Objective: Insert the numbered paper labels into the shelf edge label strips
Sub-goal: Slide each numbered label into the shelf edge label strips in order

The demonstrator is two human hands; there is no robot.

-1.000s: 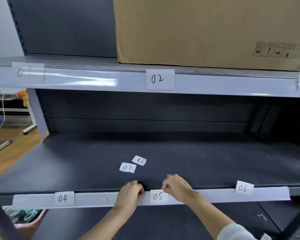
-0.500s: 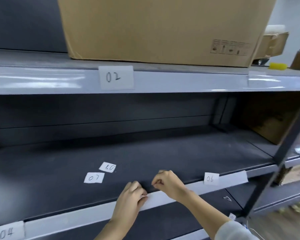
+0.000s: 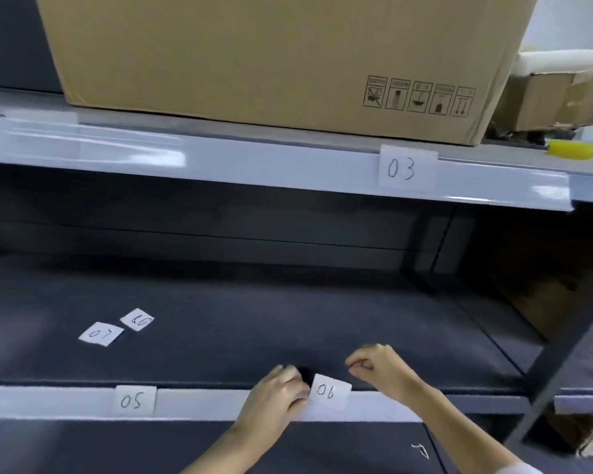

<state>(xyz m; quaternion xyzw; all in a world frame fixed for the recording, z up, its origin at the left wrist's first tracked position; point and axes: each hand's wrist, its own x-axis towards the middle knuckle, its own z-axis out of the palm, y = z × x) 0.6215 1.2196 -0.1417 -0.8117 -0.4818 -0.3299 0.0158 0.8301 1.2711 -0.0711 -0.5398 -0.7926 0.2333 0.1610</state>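
Label 06 (image 3: 329,391) is being seated in the lower label strip (image 3: 202,403) at the front edge of the dark shelf (image 3: 288,313), tilted and standing proud of the strip's top. Its left edge is pinched by the left hand (image 3: 274,395), whose fingers (image 3: 298,398) touch the paper. The right hand (image 3: 380,369) is loosely curled just right of it, grasping nothing visible (contact cannot be told). Squaring and pressing down is probably called for next. Label 05 (image 3: 134,401) is seated; 07 (image 3: 100,333) and another slip (image 3: 137,319) lie loose on the shelf.
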